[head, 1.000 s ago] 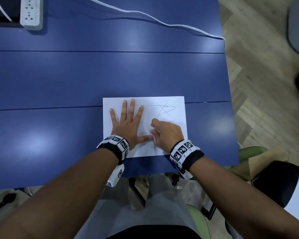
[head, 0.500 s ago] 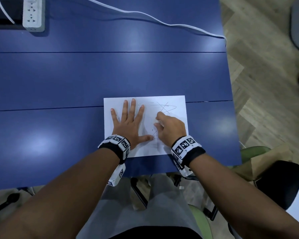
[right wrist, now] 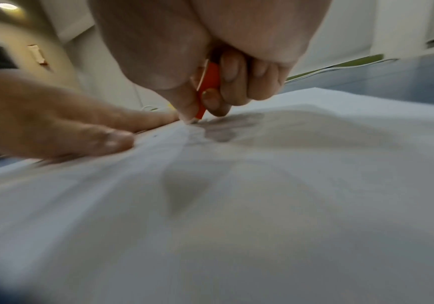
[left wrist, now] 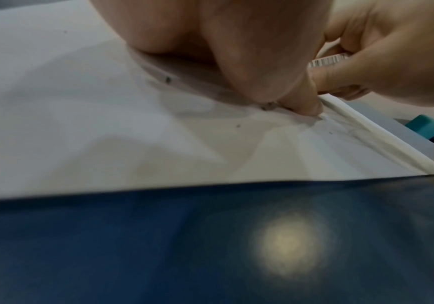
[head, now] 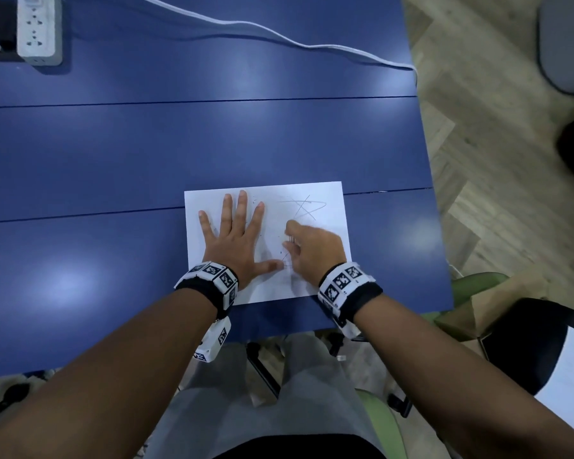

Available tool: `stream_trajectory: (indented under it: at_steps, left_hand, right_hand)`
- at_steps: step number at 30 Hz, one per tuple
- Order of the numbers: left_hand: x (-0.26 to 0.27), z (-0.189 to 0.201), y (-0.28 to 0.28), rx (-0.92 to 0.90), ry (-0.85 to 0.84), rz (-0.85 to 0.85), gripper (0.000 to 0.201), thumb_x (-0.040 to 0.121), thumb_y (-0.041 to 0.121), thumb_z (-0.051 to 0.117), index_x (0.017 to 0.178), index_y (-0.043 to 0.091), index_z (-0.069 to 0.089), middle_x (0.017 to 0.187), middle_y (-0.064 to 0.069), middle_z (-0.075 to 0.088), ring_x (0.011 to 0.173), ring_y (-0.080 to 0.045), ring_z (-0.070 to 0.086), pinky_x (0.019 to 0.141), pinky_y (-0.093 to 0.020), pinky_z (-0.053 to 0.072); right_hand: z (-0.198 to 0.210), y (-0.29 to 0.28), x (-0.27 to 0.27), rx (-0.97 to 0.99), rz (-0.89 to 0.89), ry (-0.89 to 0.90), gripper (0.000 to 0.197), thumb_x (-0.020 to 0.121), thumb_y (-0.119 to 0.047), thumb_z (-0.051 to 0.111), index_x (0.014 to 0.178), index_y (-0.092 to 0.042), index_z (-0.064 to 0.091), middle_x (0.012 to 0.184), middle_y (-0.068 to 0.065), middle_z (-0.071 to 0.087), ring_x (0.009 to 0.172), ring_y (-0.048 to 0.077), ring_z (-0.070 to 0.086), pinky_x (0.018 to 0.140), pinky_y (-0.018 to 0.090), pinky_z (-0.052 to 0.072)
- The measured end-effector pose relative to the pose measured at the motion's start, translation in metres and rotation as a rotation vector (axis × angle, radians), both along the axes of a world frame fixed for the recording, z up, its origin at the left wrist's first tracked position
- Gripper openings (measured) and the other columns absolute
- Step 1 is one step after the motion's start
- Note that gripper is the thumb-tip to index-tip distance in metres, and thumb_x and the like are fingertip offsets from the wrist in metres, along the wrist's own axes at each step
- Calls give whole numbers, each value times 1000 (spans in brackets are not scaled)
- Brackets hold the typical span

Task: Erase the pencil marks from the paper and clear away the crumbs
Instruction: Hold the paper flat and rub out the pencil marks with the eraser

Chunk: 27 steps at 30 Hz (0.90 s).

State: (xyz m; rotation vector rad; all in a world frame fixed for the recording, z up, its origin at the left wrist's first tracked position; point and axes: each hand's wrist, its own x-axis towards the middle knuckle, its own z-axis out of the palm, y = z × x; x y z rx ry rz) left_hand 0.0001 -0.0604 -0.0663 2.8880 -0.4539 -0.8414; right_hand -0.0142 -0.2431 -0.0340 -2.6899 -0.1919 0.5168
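Observation:
A white sheet of paper [head: 312, 193] lies on the blue table [head: 146, 144] near its front edge. Grey pencil marks [head: 304, 207] show at the sheet's upper right. My left hand [head: 237, 240] lies flat on the paper's left half, fingers spread, thumb out to the right. My right hand [head: 312, 250] pinches an eraser in an orange sleeve [right wrist: 207, 86] and presses its tip onto the sheet [right wrist: 262, 185] at a smudged patch [right wrist: 226, 127]. A barcode label on the eraser [left wrist: 327, 60] shows in the left wrist view. Small dark crumbs [left wrist: 168, 79] dot the paper [left wrist: 80, 123].
A white power strip [head: 39, 28] sits at the table's far left, and a white cable [head: 279, 38] runs across the back to the right edge. Wooden floor [head: 494, 160] lies right of the table. A green chair and a dark bag [head: 527, 342] stand at the lower right.
My right hand has rubbed the eraser back and forth: up toward the marks, then slightly down and left. The left hand has stayed flat on the sheet.

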Motion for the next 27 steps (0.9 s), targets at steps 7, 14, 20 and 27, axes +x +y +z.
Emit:
stream_trajectory:
  at_steps: [7, 14, 20, 27]
  left_hand:
    - [-1, 0, 0, -1, 6, 3, 121, 73, 95, 30, 153, 28, -31, 155, -5, -47, 145, -31, -40, 113, -73, -10]
    - [0, 0, -2, -7, -2, 21, 122, 73, 95, 32, 153, 28, -31, 157, -5, -44, 145, -31, -40, 113, -73, -10]
    - [0, -1, -2, -19, -12, 26, 121, 74, 94, 32, 153, 28, -31, 156, -5, -45, 144, -31, -40, 113, -73, -12]
    - [-3, -5, 3, -42, -73, -5, 113, 77, 92, 20, 157, 25, -22, 160, -8, -39, 147, -31, -35, 113, -72, -13]
  right_hand:
    - [1, 0, -5, -5, 61, 13, 15, 96, -30, 50, 108, -21, 48, 87, -2, 68, 77, 25, 64, 69, 34, 52]
    - [-1, -1, 7, 20, -87, -20, 15, 95, -27, 54, 107, -19, 51, 85, 1, 68, 76, 28, 62, 63, 30, 43]
    - [0, -7, 11, -30, 15, 1, 15, 95, -30, 52, 108, -22, 50, 95, -4, 70, 83, 25, 64, 68, 32, 49]
    - [-2, -8, 13, 20, -108, 19, 15, 95, -29, 55, 107, -21, 53, 97, -3, 69, 86, 25, 62, 70, 32, 48]
